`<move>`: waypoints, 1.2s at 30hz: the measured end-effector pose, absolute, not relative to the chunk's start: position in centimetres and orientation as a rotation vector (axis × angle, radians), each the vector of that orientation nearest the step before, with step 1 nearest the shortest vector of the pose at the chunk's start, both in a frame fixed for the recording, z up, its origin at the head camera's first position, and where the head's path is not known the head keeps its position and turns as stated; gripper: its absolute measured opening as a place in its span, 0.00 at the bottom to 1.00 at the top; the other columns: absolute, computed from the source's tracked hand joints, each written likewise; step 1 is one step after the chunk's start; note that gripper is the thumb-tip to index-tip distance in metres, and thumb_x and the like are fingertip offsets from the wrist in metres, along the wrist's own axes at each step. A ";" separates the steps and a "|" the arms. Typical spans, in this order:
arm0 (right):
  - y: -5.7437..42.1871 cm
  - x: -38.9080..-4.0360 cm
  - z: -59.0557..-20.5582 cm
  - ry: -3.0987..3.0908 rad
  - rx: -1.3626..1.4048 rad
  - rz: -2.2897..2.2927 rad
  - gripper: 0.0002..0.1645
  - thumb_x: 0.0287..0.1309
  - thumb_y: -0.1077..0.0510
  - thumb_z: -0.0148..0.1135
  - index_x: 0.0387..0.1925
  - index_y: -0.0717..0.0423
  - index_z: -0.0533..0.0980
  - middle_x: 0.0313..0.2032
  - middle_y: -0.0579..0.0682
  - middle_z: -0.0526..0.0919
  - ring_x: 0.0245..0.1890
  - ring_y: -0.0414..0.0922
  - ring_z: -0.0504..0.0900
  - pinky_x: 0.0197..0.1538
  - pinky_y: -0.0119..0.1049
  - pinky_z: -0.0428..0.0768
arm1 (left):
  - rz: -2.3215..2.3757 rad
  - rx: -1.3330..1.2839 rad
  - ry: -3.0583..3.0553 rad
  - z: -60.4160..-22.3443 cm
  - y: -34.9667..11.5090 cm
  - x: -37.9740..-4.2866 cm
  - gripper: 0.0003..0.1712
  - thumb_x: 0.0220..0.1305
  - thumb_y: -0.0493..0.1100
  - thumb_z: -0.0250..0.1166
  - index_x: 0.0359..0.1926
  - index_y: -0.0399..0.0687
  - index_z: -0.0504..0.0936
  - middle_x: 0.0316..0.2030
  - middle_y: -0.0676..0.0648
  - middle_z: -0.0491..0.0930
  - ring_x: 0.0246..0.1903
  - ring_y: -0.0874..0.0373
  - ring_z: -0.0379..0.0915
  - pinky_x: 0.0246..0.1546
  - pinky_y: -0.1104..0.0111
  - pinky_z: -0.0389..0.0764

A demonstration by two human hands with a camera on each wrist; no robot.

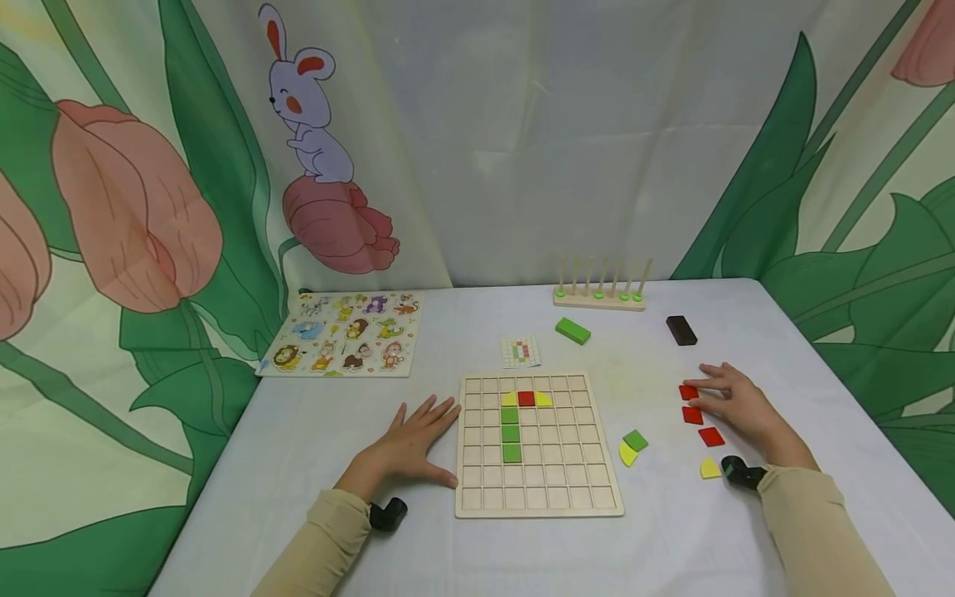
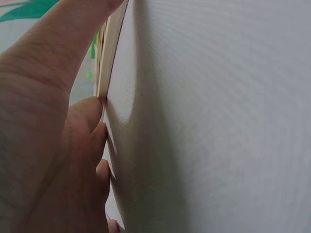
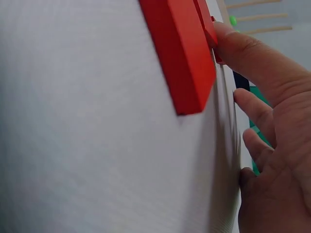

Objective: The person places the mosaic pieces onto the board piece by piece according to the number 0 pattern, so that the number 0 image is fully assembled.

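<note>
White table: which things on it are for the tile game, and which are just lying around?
Probably for the game:
- grid board
- pattern card
- red tiles
- green tiles
- yellow tiles

Probably just lying around:
- animal board
- peg stand
- green block
- small black object

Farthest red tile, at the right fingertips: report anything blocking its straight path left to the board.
Nothing visible: only tablecloth shows between that red tile and the board. The loose green tile and the yellow tile beside it lie nearer the person, off that path.
</note>
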State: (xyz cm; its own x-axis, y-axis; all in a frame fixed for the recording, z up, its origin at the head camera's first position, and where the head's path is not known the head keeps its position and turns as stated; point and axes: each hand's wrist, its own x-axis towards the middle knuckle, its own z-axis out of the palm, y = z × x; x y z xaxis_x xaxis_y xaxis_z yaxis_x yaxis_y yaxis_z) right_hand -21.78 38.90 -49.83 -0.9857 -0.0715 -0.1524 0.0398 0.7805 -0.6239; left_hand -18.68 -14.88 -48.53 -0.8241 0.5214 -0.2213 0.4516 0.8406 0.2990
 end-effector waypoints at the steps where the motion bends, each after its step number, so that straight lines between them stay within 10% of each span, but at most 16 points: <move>1: 38.9 -21.8 -49.8 2.808 -0.030 -0.988 0.38 0.56 0.38 0.61 0.59 0.59 0.72 0.69 0.69 0.52 0.72 0.67 0.31 0.60 0.77 0.43 | 0.335 0.737 2.727 -48.5 -14.9 -18.7 0.67 0.36 0.78 0.65 0.74 0.60 0.46 0.75 0.56 0.43 0.75 0.49 0.34 0.68 0.37 0.38; 36: 34.9 -21.3 -46.2 2.954 -0.198 -1.068 0.28 0.58 0.48 0.63 0.54 0.62 0.76 0.67 0.69 0.59 0.71 0.67 0.40 0.59 0.78 0.46 | 0.330 0.725 2.730 -48.7 -14.8 -18.5 0.67 0.36 0.79 0.64 0.74 0.61 0.47 0.75 0.56 0.44 0.75 0.48 0.35 0.69 0.38 0.38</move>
